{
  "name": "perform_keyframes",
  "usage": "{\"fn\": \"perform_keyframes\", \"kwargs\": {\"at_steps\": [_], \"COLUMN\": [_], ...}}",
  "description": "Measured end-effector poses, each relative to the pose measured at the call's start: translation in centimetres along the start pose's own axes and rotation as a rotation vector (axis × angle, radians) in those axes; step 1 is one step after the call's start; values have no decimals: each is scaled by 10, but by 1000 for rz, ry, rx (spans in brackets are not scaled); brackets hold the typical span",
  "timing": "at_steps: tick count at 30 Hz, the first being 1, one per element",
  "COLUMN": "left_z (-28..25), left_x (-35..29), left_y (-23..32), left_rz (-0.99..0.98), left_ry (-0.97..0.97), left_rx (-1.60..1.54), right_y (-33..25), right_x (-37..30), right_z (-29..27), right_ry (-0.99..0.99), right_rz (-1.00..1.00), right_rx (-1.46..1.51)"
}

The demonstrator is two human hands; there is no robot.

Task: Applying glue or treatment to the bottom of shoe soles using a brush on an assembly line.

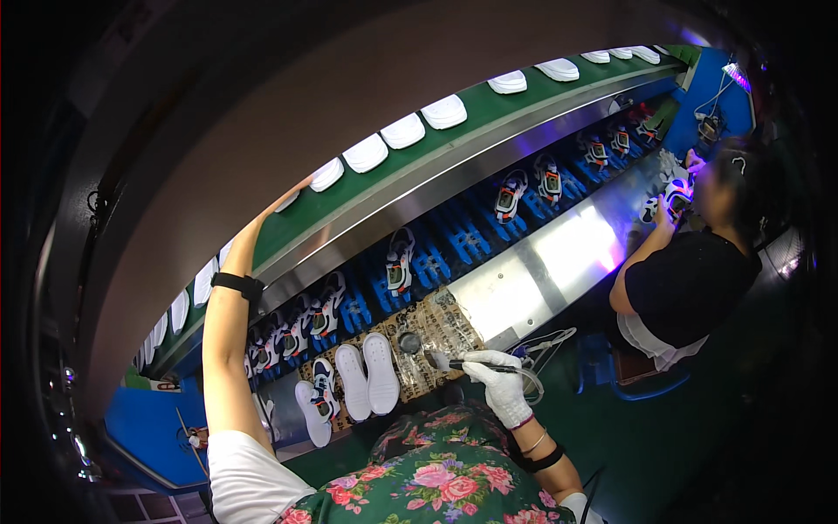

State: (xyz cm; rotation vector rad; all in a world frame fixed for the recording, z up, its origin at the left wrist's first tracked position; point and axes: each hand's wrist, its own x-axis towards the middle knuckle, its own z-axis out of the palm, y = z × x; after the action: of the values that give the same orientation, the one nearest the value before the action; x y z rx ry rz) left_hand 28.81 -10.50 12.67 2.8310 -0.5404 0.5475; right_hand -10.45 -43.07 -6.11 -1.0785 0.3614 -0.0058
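Note:
My left arm stretches up to the green conveyor belt (353,188). My bare left hand (281,202) is at a white shoe sole (287,203) there; the dark overhang partly hides its fingers, and their grip cannot be made out. My right hand (499,384), in a white knit glove, is closed around a brush (449,362) with a dark handle, over the worktop. Beside the brush sits a small round dark dish (408,342). Two white soles (367,375) lie side by side, left of the dish. Farther left, a navy and white shoe upper (324,389) rests against another white sole (312,414).
Behind the taped worktop (449,319), a lower line with blue holders (432,266) carries several shoe uppers (400,262). A metal plate (497,306) continues rightward. At right, a seated co-worker (690,271) handles a shoe under purple light. A dark cover (236,105) overhangs the belt.

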Motion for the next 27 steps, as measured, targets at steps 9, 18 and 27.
{"fn": "perform_keyframes", "kwargs": {"at_steps": [9, 18, 27], "left_z": [24, 67, 122], "left_x": [-37, 29, 131], "left_y": [-26, 91, 237], "left_rz": [-190, -81, 229], "left_ry": [-111, -165, -206], "left_rx": [-264, -487, -492], "right_y": [5, 2, -28], "right_x": [-2, 10, 6], "right_z": [2, -23, -68], "right_ry": [-29, 4, 114], "right_rz": [20, 40, 10], "right_rx": [-4, 46, -22]}}
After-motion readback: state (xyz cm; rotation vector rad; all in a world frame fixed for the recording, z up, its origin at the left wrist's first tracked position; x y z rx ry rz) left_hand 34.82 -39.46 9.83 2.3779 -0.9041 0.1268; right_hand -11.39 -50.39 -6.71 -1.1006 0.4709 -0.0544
